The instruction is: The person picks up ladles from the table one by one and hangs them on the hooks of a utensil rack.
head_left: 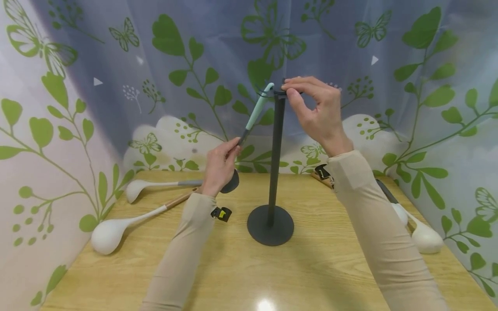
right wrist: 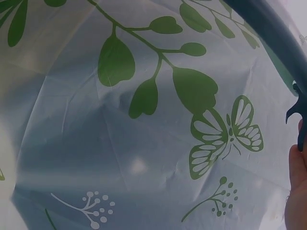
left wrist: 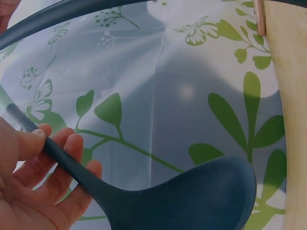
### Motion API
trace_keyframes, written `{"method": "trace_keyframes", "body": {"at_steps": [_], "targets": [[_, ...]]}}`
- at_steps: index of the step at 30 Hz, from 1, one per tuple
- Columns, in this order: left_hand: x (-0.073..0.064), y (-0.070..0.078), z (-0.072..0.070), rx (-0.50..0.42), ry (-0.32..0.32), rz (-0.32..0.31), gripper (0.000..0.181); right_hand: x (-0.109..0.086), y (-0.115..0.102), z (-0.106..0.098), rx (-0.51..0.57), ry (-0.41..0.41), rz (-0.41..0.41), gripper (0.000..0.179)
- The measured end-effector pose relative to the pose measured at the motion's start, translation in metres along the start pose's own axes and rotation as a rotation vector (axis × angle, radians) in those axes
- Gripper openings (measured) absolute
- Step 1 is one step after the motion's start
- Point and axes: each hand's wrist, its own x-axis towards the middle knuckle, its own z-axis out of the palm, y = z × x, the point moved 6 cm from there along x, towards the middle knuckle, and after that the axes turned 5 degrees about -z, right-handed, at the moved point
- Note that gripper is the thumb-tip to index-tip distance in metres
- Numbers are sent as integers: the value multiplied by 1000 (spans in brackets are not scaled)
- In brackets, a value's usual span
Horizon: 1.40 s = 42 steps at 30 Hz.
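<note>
My left hand [head_left: 221, 166] pinches the dark shaft of a spoon [left wrist: 192, 201] with a mint-green handle. The spoon slants, its broad dark head low and the handle's end up at the hooks of a dark utensil stand [head_left: 275, 155]. Whether that end hangs on a hook or only touches it, I cannot tell. At the stand's top, my right hand [head_left: 320, 108] pinches the hooked rim between thumb and fingers. The right wrist view shows only part of this hand, at the right edge beside a dark hook [right wrist: 297, 112].
On the left of the wooden table [head_left: 233, 272] lie a white ladle [head_left: 109, 236] with a wooden handle and a white utensil [head_left: 136, 189] with a grey handle. Near the right edge, partly behind my sleeve, lies a cream ladle [head_left: 426, 237]. Patterned curtain surrounds the table.
</note>
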Motion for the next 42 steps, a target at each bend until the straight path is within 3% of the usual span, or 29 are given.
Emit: {"method": "trace_keyframes", "body": {"at_steps": [9, 21, 30, 42], "targets": [[-7, 1, 16, -57, -73, -13, 34, 1, -2, 0, -18, -31, -30, 21], [-11, 2, 31, -123, -125, -69, 38, 0, -1, 1, -35, -60, -55, 23], [-11, 7, 38, -66, -101, 61, 33, 0, 0, 2, 0, -53, -62, 23], [-13, 6, 53, -24, -72, 76, 28, -1, 2, 3, 1, -63, -13, 22]]}}
